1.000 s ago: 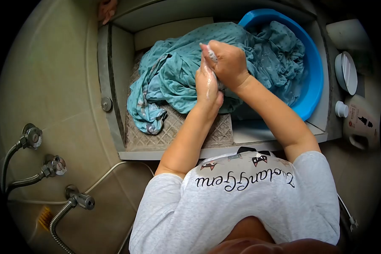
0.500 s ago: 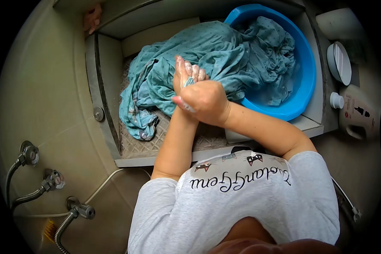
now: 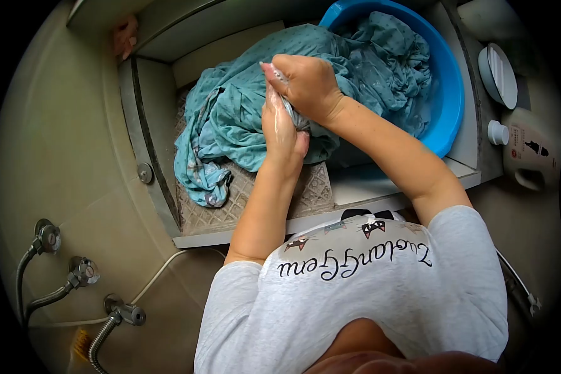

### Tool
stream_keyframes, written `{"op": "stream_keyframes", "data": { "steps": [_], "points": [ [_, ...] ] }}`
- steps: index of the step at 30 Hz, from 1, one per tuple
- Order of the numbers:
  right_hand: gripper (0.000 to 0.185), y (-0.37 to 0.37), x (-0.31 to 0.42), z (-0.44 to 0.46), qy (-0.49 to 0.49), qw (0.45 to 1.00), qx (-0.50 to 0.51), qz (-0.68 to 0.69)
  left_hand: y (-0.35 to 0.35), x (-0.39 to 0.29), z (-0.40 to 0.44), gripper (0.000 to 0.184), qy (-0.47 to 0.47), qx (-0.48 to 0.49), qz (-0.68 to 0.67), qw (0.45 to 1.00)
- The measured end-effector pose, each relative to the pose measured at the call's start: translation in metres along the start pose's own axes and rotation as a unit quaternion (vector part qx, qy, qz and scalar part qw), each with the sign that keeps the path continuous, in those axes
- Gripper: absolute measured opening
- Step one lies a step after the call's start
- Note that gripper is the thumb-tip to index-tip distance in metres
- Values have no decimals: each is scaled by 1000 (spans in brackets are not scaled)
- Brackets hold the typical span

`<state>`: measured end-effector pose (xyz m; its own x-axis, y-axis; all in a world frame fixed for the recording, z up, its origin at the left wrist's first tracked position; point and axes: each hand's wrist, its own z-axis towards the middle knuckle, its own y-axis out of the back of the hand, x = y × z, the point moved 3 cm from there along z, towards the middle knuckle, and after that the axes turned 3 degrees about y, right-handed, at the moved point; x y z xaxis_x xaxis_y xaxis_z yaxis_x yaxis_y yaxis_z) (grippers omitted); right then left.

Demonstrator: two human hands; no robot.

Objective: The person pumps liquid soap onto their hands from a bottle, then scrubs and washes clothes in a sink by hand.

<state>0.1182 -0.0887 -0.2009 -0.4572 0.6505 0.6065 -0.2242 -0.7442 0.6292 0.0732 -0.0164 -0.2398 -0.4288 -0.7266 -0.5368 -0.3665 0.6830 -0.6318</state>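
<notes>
Clenching a fold of bulky teal dotted fabric, the right hand is nearer the round blue plastic basin than the left hand. The fabric lies beneath and beyond both hands, long axis running from inside the basin toward its left. Left fingers are hidden; their grip cannot be told.
</notes>
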Motion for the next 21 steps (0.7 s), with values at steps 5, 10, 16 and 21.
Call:
{"op": "stream_keyframes", "data": {
  "steps": [5, 10, 16, 21],
  "points": [
    [27, 2, 62, -39, 123, 992, -21, 17, 50, 8, 51, 22, -33, 396, -193, 897],
    [32, -2, -3, 0, -55, 998, -2, 14, -10, -2, -5, 41, -18, 67, -23, 997],
    [31, 0, 59, -43, 110, 994, 15, 25, 33, 1, 29, 29, -5, 439, -180, 880],
    [34, 0, -5, -1, -23, 1000, -2, 13, -8, -1, 1, 45, 21, 61, -61, 996]
  ]
}}
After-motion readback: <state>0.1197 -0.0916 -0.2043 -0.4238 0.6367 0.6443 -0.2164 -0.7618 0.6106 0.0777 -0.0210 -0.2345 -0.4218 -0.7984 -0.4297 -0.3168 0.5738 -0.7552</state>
